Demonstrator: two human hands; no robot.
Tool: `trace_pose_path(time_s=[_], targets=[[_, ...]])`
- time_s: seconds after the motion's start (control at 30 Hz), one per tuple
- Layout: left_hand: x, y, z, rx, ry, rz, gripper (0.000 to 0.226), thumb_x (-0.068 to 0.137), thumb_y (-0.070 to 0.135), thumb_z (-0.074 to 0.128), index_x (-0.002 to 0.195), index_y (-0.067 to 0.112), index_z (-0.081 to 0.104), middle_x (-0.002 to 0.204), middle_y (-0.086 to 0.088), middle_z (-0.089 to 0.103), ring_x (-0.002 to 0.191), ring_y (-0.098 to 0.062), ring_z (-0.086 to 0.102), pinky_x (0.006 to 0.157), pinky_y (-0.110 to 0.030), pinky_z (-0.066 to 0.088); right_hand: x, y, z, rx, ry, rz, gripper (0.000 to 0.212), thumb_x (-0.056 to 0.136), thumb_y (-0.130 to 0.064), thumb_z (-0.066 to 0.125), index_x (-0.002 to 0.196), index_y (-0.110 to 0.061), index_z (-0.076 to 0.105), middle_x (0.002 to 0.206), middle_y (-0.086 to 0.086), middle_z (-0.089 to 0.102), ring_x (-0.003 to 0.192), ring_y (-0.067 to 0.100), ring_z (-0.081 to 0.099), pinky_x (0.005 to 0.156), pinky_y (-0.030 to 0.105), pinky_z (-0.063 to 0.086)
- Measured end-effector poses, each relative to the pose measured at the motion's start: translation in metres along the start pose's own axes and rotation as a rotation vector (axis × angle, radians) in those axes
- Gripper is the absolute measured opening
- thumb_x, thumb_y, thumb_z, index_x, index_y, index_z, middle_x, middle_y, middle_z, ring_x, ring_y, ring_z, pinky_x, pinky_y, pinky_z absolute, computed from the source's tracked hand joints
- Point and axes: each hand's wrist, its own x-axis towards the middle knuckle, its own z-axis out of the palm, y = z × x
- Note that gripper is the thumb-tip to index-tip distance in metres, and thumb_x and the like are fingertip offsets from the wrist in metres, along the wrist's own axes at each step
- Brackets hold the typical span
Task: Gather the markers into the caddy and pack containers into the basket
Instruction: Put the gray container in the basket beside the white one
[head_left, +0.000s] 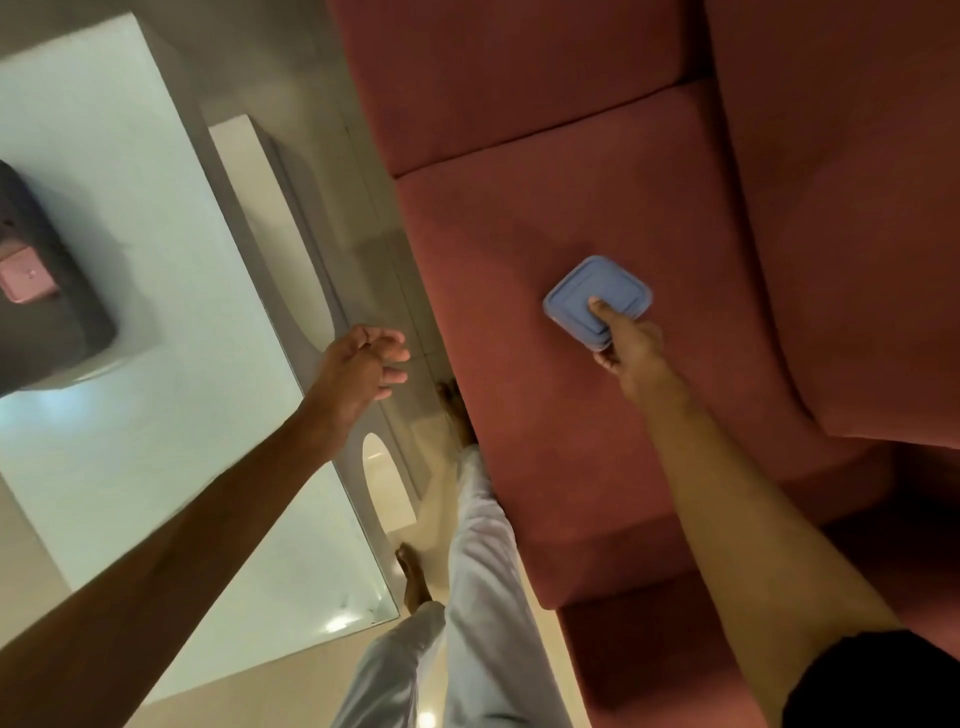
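Rust-red upholstered sofa (597, 197) fills the right; blue square lidded plastic container (597, 296) sits on its seat cushion. Dark basket (47, 312) at far left on the glass-topped table (156, 467), probably the destination. Right hand (631, 345) pinches the container's near edge, thumb on lid, for lifting. Left hand (363, 364) hovers empty, fingers loosely spread, likely for balance.

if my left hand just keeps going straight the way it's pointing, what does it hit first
Probably nothing soon. The left hand hangs over the edge of the glass table, fingers aimed at the gap of floor before the red sofa. The sofa's seat front likely comes first; depth is unclear.
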Motion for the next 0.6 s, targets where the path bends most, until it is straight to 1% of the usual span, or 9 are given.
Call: trace_pose_path(time_s=[0.07,0.13,0.23,0.3,0.37,0.43,0.47,0.53,0.6], targets=[[-0.013,-0.002,0.0,0.016,-0.007,-0.002,0.014,0.108,0.02,0.056,0.117,0.015,0.065,0.109,-0.001,0.074,0.095,-0.02,0.073,0.086,-0.031,0.055,-0.016,0.016,0.012,-0.061,-0.042,-0.029,0.023,0.081,-0.029,0.092,0.087,-0.018,0.073,0.084,0.002,0.075,0.058,0.006,0.071,0.05,0.021,0.059],[-0.039,-0.01,-0.003,0.067,-0.018,0.048,0.016,0.106,0.019,0.059,0.118,0.013,0.067,0.107,-0.001,0.074,0.094,-0.02,0.073,0.081,-0.03,0.054,-0.043,0.036,0.02,-0.098,-0.105,-0.087,0.021,0.082,-0.026,0.091,0.091,-0.016,0.075,0.091,0.006,0.077,0.063,0.008,0.073,0.052,0.022,0.059],[-0.08,-0.031,-0.015,0.217,-0.068,0.163,0.011,0.102,0.018,0.062,0.109,0.018,0.07,0.102,0.004,0.075,0.09,-0.015,0.074,0.071,-0.017,0.051,-0.09,0.068,0.029,-0.198,-0.167,-0.213,0.031,0.081,-0.03,0.091,0.104,-0.012,0.08,0.101,0.006,0.081,0.084,0.016,0.078,0.068,0.031,0.064],[-0.114,-0.05,-0.033,0.335,-0.066,0.268,0.01,0.104,0.025,0.06,0.105,0.024,0.07,0.101,0.007,0.076,0.091,-0.01,0.074,0.067,-0.009,0.048,-0.135,0.095,0.032,-0.312,-0.163,-0.34,0.037,0.08,-0.039,0.09,0.109,-0.016,0.08,0.098,-0.001,0.081,0.089,0.014,0.078,0.077,0.033,0.065],[-0.15,-0.072,-0.056,0.388,-0.001,0.337,0.011,0.105,0.03,0.06,0.107,0.025,0.069,0.104,0.004,0.075,0.097,-0.014,0.072,0.079,-0.018,0.051,-0.185,0.124,0.031,-0.365,-0.194,-0.449,0.038,0.079,-0.045,0.088,0.109,-0.022,0.08,0.095,-0.008,0.081,0.088,0.008,0.077,0.076,0.028,0.063],[-0.188,-0.099,-0.082,0.354,0.074,0.378,0.016,0.105,0.029,0.059,0.111,0.019,0.07,0.11,0.0,0.075,0.1,-0.02,0.072,0.09,-0.029,0.053,-0.238,0.159,0.028,-0.371,-0.252,-0.518,0.041,0.077,-0.049,0.088,0.109,-0.024,0.08,0.095,-0.009,0.082,0.088,0.007,0.077,0.077,0.027,0.063],[-0.207,-0.114,-0.093,0.319,0.097,0.392,0.016,0.104,0.027,0.059,0.111,0.017,0.07,0.111,0.0,0.075,0.099,-0.021,0.072,0.088,-0.028,0.053,-0.262,0.176,0.026,-0.363,-0.285,-0.537,0.042,0.076,-0.049,0.088,0.11,-0.025,0.079,0.096,-0.009,0.082,0.089,0.008,0.077,0.078,0.028,0.063],[-0.255,-0.152,-0.115,0.241,0.123,0.413,0.014,0.104,0.022,0.06,0.11,0.016,0.071,0.109,0.0,0.076,0.093,-0.019,0.072,0.075,-0.018,0.049,-0.312,0.213,0.021,-0.371,-0.323,-0.584,0.043,0.077,-0.05,0.087,0.11,-0.025,0.079,0.096,-0.009,0.082,0.09,0.009,0.078,0.078,0.029,0.063],[-0.303,-0.195,-0.137,0.177,0.148,0.452,0.012,0.104,0.018,0.06,0.108,0.015,0.071,0.106,-0.001,0.077,0.089,-0.015,0.07,0.065,-0.008,0.046,-0.358,0.248,0.016,-0.353,-0.347,-0.622,0.035,0.079,-0.047,0.087,0.106,-0.026,0.079,0.093,-0.01,0.082,0.088,0.009,0.078,0.074,0.027,0.062]])
